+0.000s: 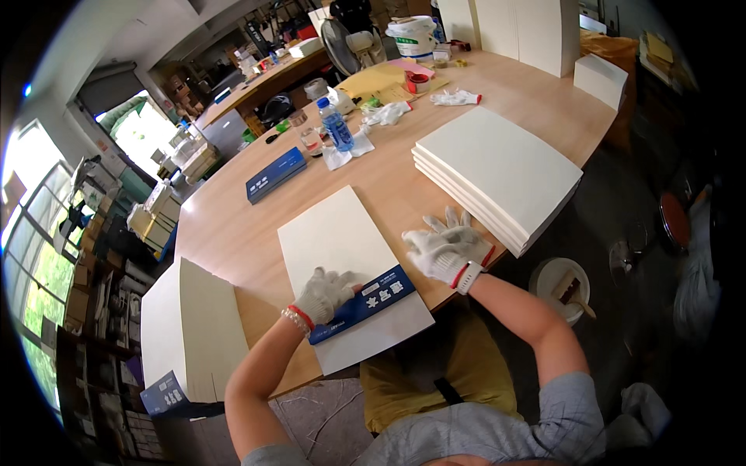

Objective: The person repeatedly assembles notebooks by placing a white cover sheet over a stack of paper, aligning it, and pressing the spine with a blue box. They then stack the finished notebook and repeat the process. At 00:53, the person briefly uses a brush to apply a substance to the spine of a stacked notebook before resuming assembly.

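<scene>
A tall white board or box (pixel 330 225) lies before me with a blue printed paper band (pixel 381 299) across its near part. My left hand (pixel 325 295), in a white knitted glove with a red cuff, rests on the band's left half, fingers spread loosely over it. My right hand (pixel 439 255), gloved the same way, is over the table to the right of the board. Its fingers are bent but apart, with nothing seen in them. Right behind it lies a loose white glove (pixel 465 237); whether they touch is hard to see.
Several thick white boards are stacked (pixel 497 167) at right. A tall white stack (pixel 210 318) with a blue band stands at left. Beyond are a blue box (pixel 276 175), a blue-liquid bottle (pixel 336 124), gloves (pixel 385 114) and red tape (pixel 417 81). A bucket (pixel 556 283) with a brush stands below right.
</scene>
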`<act>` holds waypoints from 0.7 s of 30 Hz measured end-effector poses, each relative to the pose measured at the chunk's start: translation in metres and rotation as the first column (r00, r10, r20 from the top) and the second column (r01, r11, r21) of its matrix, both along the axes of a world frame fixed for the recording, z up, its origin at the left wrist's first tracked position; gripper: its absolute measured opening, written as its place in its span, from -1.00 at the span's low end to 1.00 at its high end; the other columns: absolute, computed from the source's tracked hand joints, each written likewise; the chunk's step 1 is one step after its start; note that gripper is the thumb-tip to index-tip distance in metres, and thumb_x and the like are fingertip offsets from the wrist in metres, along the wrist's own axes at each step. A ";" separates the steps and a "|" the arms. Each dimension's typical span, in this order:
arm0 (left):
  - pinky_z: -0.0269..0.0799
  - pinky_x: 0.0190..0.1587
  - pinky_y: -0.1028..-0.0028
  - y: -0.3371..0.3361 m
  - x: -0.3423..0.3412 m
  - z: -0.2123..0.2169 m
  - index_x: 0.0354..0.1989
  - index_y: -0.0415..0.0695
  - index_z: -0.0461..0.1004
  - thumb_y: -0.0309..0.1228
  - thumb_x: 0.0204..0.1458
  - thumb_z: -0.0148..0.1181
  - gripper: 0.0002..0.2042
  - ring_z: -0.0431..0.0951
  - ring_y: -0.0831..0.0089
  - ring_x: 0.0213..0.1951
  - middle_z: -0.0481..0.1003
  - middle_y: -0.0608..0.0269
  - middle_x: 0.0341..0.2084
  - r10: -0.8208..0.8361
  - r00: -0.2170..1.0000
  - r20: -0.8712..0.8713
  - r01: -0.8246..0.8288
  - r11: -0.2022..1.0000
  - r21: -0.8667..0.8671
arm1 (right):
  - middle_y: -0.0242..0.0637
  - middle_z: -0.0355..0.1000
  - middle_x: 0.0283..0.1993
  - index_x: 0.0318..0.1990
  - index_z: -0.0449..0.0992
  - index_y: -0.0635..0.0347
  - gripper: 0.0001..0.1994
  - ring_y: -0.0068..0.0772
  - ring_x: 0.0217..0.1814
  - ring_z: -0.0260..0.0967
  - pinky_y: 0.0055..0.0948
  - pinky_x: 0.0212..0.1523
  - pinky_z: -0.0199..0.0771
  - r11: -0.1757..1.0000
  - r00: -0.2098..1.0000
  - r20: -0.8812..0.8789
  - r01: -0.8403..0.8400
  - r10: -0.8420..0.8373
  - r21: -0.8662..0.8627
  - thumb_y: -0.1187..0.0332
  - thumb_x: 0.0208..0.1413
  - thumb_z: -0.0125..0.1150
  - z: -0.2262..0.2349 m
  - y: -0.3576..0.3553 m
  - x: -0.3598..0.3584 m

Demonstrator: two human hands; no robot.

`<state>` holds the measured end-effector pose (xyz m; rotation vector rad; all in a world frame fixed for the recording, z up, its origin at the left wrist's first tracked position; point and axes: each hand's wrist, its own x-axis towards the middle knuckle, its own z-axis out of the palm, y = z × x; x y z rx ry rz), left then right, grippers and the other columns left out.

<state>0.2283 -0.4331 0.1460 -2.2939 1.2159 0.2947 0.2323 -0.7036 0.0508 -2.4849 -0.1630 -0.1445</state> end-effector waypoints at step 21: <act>0.27 -0.67 0.51 0.065 -0.091 -0.063 -0.46 -0.01 0.36 -0.20 0.00 0.30 -0.75 0.31 0.50 -0.70 0.33 0.38 -0.69 -0.486 0.203 -0.850 -0.563 -0.768 0.305 | -0.28 0.46 -0.26 -0.08 0.39 0.28 -0.67 -0.49 -0.31 0.46 -0.47 -0.37 0.50 0.456 0.915 -0.095 -0.104 0.392 0.884 0.23 0.12 0.19 -0.004 0.081 0.100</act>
